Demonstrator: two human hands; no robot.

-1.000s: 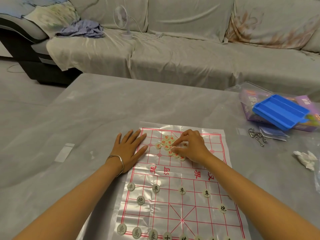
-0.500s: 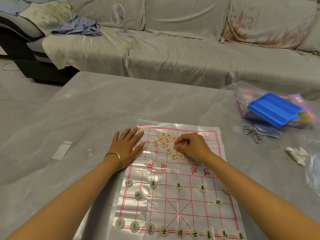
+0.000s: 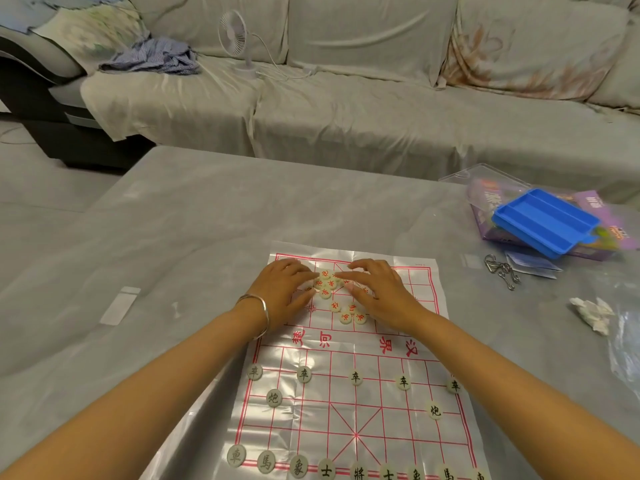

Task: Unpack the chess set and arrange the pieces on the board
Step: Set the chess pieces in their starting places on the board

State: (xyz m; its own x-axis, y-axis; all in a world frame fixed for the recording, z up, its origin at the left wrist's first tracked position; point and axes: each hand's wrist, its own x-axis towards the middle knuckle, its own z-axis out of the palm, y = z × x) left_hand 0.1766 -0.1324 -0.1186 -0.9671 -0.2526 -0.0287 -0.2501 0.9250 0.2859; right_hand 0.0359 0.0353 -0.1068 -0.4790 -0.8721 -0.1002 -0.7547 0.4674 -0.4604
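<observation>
A: How far along?

B: I'd say about half. Black-lettered pieces (image 3: 355, 377) stand on the near half of the board (image 3: 381, 427), all on line crossings. There is a back row along the near edge, two cannons and five in the soldier row. The frame edge cuts the back row's right end, so I can't confirm it is complete.

A: Far half?

B: Not yet arranged, by my reading. Red-lettered pieces (image 3: 325, 284) lie heaped on the far half, with a few strays just beside the heap, toward the river.

A: Hands?

B: Both at the heap. Left hand (image 3: 282, 292) lies flat, fingers straight, tips touching the heap's left side. Right hand (image 3: 379, 292) arches over its right side, fingers loosely bent and touching pieces. Whether they pinch one, I cannot tell.

A: Packaging?

B: Blue tray (image 3: 543, 225) at the right of the table (image 3: 207, 220), well apart from the board.
</observation>
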